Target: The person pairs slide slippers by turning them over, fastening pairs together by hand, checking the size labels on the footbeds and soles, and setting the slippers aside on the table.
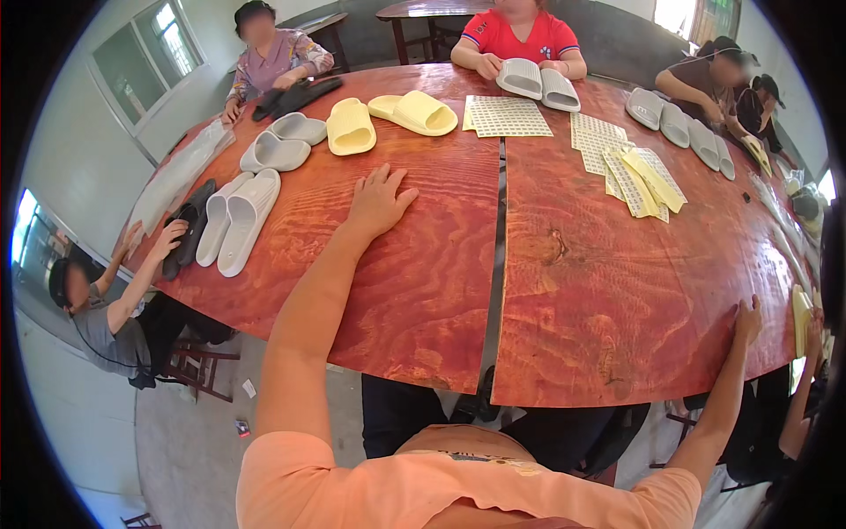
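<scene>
Counted: ten grey slippers (pixel 250 220), two yellow slippers (pixel 351 128) at the far middle, two black slippers (pixel 187 234) at left, two tabletop halves (pixel 423 300). Too overlapped to number: printed sheets (pixel 508 116).

people (pixel 531 40) gather around a broad wooden table (pixel 608 291) in what appears to be a small footwear workshop, its surface set with pairs of yellow slides (pixel 351 125), grey slides (pixel 251 220) and black slides (pixel 188 225), sheets of small printed labels (pixel 508 116) and clear plastic wrapping (pixel 181 176). a wooden stool (pixel 203 366), hard grey floor (pixel 185 450) and plain pale wall (pixel 66 145) mark the simple workroom.
</scene>
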Action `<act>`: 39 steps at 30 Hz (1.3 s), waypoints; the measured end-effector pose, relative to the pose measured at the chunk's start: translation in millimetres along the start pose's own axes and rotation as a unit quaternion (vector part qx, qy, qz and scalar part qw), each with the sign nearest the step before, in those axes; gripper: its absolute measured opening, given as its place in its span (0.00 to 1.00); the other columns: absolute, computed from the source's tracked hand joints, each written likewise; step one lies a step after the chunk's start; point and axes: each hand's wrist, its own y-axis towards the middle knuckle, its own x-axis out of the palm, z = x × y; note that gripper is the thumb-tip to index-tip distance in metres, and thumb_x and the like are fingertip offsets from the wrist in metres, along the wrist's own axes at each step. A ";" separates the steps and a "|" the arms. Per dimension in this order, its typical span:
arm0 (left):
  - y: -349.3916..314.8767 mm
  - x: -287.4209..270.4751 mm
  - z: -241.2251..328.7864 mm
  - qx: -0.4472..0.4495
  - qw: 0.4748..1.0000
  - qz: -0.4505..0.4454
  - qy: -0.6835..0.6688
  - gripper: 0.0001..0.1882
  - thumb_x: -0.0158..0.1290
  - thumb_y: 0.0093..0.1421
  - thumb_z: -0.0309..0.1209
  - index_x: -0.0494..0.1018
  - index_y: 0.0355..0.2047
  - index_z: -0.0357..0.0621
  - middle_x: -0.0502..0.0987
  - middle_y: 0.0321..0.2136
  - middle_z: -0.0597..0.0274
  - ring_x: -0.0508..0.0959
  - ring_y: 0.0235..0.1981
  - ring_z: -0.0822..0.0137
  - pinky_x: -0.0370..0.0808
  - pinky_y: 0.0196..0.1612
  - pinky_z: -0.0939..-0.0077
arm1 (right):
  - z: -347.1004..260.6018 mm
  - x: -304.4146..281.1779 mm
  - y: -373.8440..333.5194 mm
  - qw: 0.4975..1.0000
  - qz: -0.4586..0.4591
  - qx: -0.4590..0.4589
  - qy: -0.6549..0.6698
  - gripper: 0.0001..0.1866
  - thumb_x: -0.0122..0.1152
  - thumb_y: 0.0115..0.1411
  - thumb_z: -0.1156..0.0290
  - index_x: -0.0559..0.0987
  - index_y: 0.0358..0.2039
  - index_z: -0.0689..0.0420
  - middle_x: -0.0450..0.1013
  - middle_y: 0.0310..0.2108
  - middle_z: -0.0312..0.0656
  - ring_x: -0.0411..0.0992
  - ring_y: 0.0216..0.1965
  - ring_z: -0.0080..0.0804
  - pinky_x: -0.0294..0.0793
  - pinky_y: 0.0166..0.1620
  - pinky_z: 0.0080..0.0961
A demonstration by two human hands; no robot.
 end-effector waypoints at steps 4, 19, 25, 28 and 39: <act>-1.1 -0.8 -1.2 0.004 1.000 0.008 -0.001 0.31 0.48 0.64 0.52 0.66 0.61 0.46 0.62 0.63 0.43 0.61 0.65 0.49 0.56 0.65 0.53 | -0.6 3.2 -4.0 1.000 0.018 -0.010 0.018 0.31 0.58 0.56 0.52 0.71 0.61 0.42 0.72 0.55 0.51 0.70 0.55 0.52 0.67 0.58 0.43; -0.4 -1.4 -2.1 0.004 1.000 0.010 0.003 0.31 0.47 0.64 0.52 0.66 0.61 0.47 0.62 0.63 0.43 0.61 0.65 0.49 0.56 0.65 0.54 | -2.7 -2.0 -7.5 0.999 0.012 -0.023 0.029 0.30 0.58 0.57 0.55 0.71 0.61 0.50 0.72 0.56 0.48 0.70 0.56 0.50 0.66 0.59 0.39; 9.3 8.3 -8.3 -0.009 0.997 0.076 0.012 0.35 0.51 0.60 0.54 0.64 0.62 0.48 0.61 0.63 0.42 0.60 0.64 0.45 0.55 0.65 0.51 | 13.2 6.0 0.0 0.996 0.051 -0.050 0.047 0.30 0.58 0.57 0.54 0.72 0.60 0.49 0.73 0.52 0.55 0.72 0.53 0.54 0.68 0.56 0.42; 23.5 10.2 -28.5 -0.047 0.988 0.126 0.078 0.37 0.53 0.59 0.54 0.63 0.62 0.48 0.61 0.62 0.41 0.60 0.64 0.46 0.55 0.64 0.50 | 1.8 7.4 -3.2 0.998 0.029 -0.044 0.037 0.30 0.58 0.57 0.55 0.71 0.60 0.50 0.72 0.54 0.52 0.70 0.55 0.52 0.67 0.58 0.41; 84.4 22.3 -58.3 -0.089 0.987 0.104 0.079 0.32 0.53 0.59 0.52 0.66 0.60 0.53 0.68 0.56 0.41 0.64 0.60 0.45 0.55 0.63 0.45 | 25.7 21.0 14.1 0.998 0.010 -0.046 0.038 0.30 0.56 0.59 0.57 0.70 0.61 0.53 0.70 0.57 0.52 0.68 0.58 0.50 0.65 0.60 0.39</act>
